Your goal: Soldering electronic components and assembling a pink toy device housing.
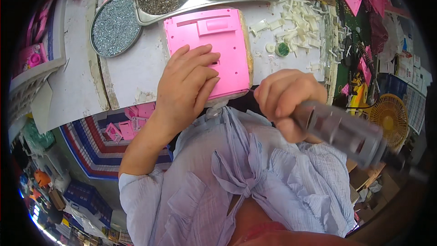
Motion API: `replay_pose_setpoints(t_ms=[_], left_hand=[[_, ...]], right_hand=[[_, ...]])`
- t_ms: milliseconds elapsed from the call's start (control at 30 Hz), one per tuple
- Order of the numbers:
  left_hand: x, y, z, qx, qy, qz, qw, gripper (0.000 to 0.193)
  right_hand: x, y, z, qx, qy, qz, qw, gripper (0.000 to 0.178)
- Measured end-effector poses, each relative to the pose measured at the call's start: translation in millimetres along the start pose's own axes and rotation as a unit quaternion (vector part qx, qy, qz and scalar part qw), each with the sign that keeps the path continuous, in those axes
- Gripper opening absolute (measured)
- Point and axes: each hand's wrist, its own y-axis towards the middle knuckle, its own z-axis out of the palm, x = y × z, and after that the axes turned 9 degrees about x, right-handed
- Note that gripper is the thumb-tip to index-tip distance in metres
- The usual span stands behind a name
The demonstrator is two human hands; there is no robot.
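Note:
A flat pink plastic housing (230,59) with small holes lies on the table in front of me. My left hand (189,77) rests on its left half, fingers stretched out and slightly apart over the surface. In my right hand (289,98) is a dark grey power screwdriver (343,130), tilted, its body blurred at the rear end. Its thin bit points at the housing's lower right corner; whether the tip sits in a hole there cannot be made out.
A round dish of silvery screws (116,27) and a metal tray (198,4) with small springs stand beyond the housing. White plastic parts (300,25) are heaped at right, near a green-topped round piece (282,49). A striped crate (86,148) with pink parts is below left; a yellow fan (388,118) stands far right.

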Motion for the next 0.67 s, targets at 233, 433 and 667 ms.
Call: replay_pose_setpoints(t_ms=[233,433,667], left_hand=[[3.1,-4.9,8.1,0.003,-0.013,-0.033,0.999,0.017],[3.9,-0.4,6.1,-0.010,-0.011,-0.022,1.000,0.015],[5.8,-3.4,7.2,-0.001,-0.020,-0.026,0.999,0.015]], right_hand=[[-12.3,15.1,-16.4,0.124,0.022,-0.055,0.991,0.019],[-16.0,42.5,-10.5,0.078,-0.012,-0.106,0.991,0.024],[-30.1,45.9,-8.8,0.123,-0.015,-0.112,0.986,0.021]])
